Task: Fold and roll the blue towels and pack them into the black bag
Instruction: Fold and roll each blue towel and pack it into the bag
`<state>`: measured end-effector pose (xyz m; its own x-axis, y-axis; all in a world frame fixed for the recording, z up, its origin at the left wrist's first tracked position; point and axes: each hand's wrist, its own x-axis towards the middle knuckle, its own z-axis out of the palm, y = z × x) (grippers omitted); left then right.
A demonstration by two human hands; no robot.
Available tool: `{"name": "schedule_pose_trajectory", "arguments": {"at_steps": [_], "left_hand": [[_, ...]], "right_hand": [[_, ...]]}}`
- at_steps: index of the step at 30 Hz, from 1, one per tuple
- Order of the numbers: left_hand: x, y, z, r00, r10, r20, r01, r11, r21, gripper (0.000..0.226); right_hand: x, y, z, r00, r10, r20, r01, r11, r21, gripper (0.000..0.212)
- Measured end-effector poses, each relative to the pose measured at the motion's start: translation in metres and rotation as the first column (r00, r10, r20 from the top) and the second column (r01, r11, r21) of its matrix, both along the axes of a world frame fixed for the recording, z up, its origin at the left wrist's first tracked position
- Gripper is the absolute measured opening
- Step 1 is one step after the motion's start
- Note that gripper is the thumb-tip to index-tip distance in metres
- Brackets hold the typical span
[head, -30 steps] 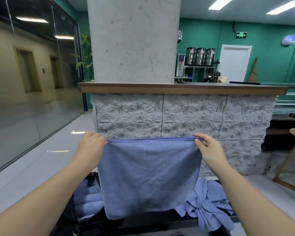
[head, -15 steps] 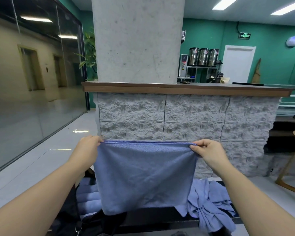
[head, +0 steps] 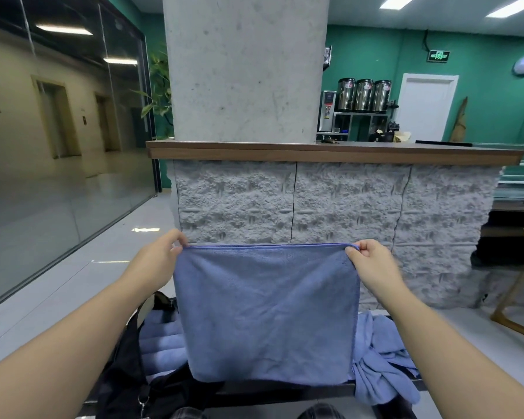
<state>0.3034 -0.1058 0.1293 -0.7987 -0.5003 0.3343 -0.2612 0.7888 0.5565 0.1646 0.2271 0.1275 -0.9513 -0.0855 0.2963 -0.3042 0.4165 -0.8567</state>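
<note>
A blue towel (head: 266, 313) hangs flat in front of me, stretched by its top edge. My left hand (head: 161, 258) pinches the top left corner and my right hand (head: 368, 261) pinches the top right corner. Below on the left lies the open black bag (head: 124, 376), with several rolled blue towels (head: 161, 343) inside it. A heap of loose blue towels (head: 381, 364) lies at the lower right on a dark bench (head: 285, 394). The hanging towel hides the middle of the bench.
A grey stone-faced counter (head: 345, 204) with a wooden top stands straight ahead, under a concrete pillar (head: 245, 68). A glass wall (head: 58, 131) runs along the left. A wooden table leg (head: 518, 291) shows at the right edge.
Both hands have moved slightly apart and the towel's top edge is pulled straighter. The towel still hangs between them, held by the same corners.
</note>
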Motion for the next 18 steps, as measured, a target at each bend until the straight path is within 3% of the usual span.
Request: {"name": "schedule_pose_trajectory", "arguments": {"at_steps": [4,8,10,13,18], "left_hand": [[-0.001,0.005,0.0,0.995,-0.083,-0.049,0.093,0.959,0.269,0.03],[0.002,0.018,0.01,0.981,-0.176,-0.086,0.194,0.812,0.551,0.036],[0.006,0.022,0.014,0.958,-0.282,-0.059,0.265,0.779,0.568,0.035],[0.01,0.033,0.019,0.893,-0.451,0.009,0.395,0.791,0.467,0.044],[0.01,0.067,0.029,0.857,-0.511,-0.057,0.507,0.82,0.264,0.035]], "right_hand": [[0.005,-0.001,0.0,0.999,-0.021,0.034,0.02,0.999,0.034,0.031],[0.006,-0.003,0.003,0.995,-0.024,0.101,0.027,0.999,-0.029,0.037],[0.007,-0.005,0.008,0.991,0.0,0.13,0.006,0.999,-0.046,0.039],[0.014,-0.01,0.018,0.986,0.068,0.151,-0.061,0.997,-0.055,0.042],[0.033,-0.029,0.029,0.972,0.197,0.128,-0.189,0.979,-0.072,0.04]]}}
